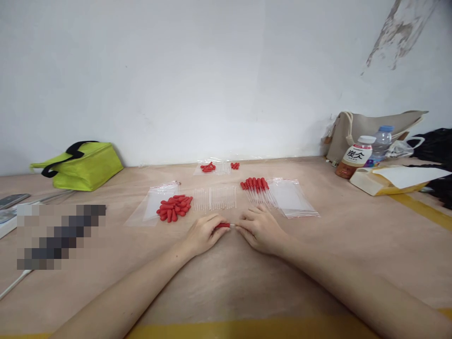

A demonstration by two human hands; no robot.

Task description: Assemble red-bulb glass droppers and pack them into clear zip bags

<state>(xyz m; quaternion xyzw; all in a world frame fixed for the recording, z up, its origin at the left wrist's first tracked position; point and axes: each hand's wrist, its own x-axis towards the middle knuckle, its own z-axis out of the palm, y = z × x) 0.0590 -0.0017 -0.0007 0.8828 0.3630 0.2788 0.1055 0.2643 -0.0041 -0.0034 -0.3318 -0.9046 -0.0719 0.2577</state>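
Note:
My left hand [208, 233] is closed round a red rubber bulb [223, 225] that lies sideways between thumb and fingers. My right hand [260, 230] pinches a thin clear glass tube [232, 225], whose end meets the bulb's mouth; how deep it sits is too small to tell. Beyond my left hand lies a heap of loose red bulbs [174, 207]. Clear tubes [215, 198] lie side by side in the middle. Past my right hand is a row of droppers [254, 184], red bulbs fitted on clear tubes.
Clear zip bags [296, 200] lie right of the droppers, and others [150, 207] under the heap's left side. A small bagged set [219, 167] rests by the wall. A lime green bag [88, 165] stands left; bottles [356, 157] and a beige bag [374, 123] stand right.

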